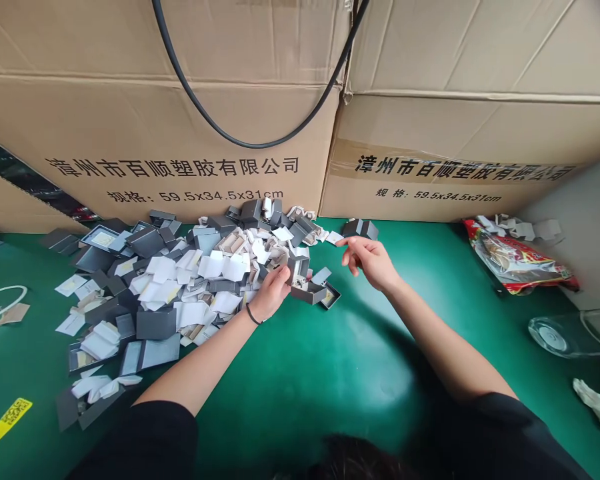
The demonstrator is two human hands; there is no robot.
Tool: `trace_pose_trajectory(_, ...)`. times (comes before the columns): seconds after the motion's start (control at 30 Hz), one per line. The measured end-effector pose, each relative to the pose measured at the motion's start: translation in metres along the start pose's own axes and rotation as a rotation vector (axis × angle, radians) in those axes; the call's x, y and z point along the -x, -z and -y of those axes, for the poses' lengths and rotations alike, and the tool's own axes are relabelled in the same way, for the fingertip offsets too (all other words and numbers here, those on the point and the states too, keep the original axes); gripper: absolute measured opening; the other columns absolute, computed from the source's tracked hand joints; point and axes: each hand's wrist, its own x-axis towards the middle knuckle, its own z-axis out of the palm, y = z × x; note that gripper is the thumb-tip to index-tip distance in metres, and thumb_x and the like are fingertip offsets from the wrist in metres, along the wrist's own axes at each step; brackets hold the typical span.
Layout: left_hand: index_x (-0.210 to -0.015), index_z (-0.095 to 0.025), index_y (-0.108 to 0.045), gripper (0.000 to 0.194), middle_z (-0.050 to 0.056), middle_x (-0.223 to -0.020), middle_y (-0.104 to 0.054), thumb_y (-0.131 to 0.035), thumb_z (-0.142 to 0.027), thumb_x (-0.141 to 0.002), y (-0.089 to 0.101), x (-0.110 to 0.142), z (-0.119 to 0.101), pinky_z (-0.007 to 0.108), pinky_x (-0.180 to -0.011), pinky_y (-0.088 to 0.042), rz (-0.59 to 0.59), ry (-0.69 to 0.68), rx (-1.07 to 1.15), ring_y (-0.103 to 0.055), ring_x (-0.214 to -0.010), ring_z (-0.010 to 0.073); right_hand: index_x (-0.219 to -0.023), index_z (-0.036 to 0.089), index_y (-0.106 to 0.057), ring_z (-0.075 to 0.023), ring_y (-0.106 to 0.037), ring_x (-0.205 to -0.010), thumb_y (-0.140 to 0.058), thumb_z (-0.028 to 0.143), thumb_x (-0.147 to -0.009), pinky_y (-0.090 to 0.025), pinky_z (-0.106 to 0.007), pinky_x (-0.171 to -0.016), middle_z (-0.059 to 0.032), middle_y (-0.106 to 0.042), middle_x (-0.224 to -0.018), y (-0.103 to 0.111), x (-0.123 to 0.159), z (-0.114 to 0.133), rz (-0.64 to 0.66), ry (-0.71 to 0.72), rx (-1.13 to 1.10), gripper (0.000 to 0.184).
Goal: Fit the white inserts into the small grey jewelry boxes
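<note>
My left hand (273, 290), a dark band at its wrist, is closed on a small grey box (307, 291) with its lid raised and pale pieces inside. Just beyond its lower right edge lies another small dark box (331, 295) on the green table. My right hand (367, 259) hovers to the right, apart from the box, its index finger stretched and the others loosely bent. Nothing shows between its fingers. To the left, a large heap of dark grey boxes (156, 325), white cards (160, 269) and pale inserts (235, 243) spreads beside my left hand.
Two big cardboard cartons (220, 127) stand along the back, with a black cable (260, 145) hanging before them. At right are a red food bag (523, 260), a clear glass (550, 337) and crumpled tissue (597, 403). A yellow label strip (5, 425) lies at left.
</note>
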Motion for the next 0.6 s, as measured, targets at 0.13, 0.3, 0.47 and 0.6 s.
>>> trace_pose_trajectory(0.13, -0.092, -0.015, -0.071, 0.050, 0.013, -0.089, -0.071, -0.048, -0.058, -0.081, 0.001, 0.002, -0.003, 0.042, -0.084, -0.049, 0.092, 0.108, -0.026, -0.062, -0.101, 0.0325, -0.088, 0.016, -0.066, -0.0085, -0.052, -0.047, -0.052, 0.039, -0.085, -0.044, -0.023, -0.050, -0.0014, -0.064, -0.070, 0.001, -0.038, -0.019, 0.048, 0.113, 0.373, 0.027)
trace_pose_trajectory(0.3, -0.091, -0.015, -0.071, 0.045, 0.011, -0.086, -0.071, -0.049, -0.054, -0.082, -0.002, 0.003, -0.005, 0.043, -0.089, -0.047, 0.025, 0.157, 0.029, -0.063, -0.097, 0.0303, -0.112, 0.024, -0.062, -0.0176, -0.058, -0.092, -0.046, 0.011, -0.085, -0.047, -0.026, -0.067, -0.0069, -0.062, -0.111, -0.019, -0.059, -0.031, 0.285, 0.544, 1.054, 0.034)
trace_pose_trajectory(0.47, -0.095, -0.016, -0.069, 0.043, 0.010, -0.098, -0.071, -0.051, -0.051, -0.081, -0.003, 0.003, -0.005, 0.043, -0.098, -0.042, 0.016, 0.164, 0.096, -0.059, -0.107, 0.0293, -0.101, 0.022, -0.065, -0.0211, -0.052, -0.101, -0.041, 0.017, -0.092, -0.046, -0.029, -0.071, -0.0077, -0.059, -0.119, -0.030, -0.053, -0.041, 0.304, 0.801, 1.316, 0.026)
trace_pose_trajectory(0.6, -0.104, -0.017, -0.068, 0.044, 0.009, -0.109, -0.068, -0.045, -0.049, -0.085, 0.000, 0.003, -0.005, 0.041, -0.099, -0.041, 0.058, 0.139, 0.081, -0.056, -0.113, 0.0290, -0.091, 0.021, -0.065, -0.0181, -0.055, -0.092, -0.040, 0.023, -0.094, -0.046, -0.028, -0.071, -0.0067, -0.066, -0.103, -0.032, -0.041, -0.055, 0.125, 0.676, 1.107, 0.025)
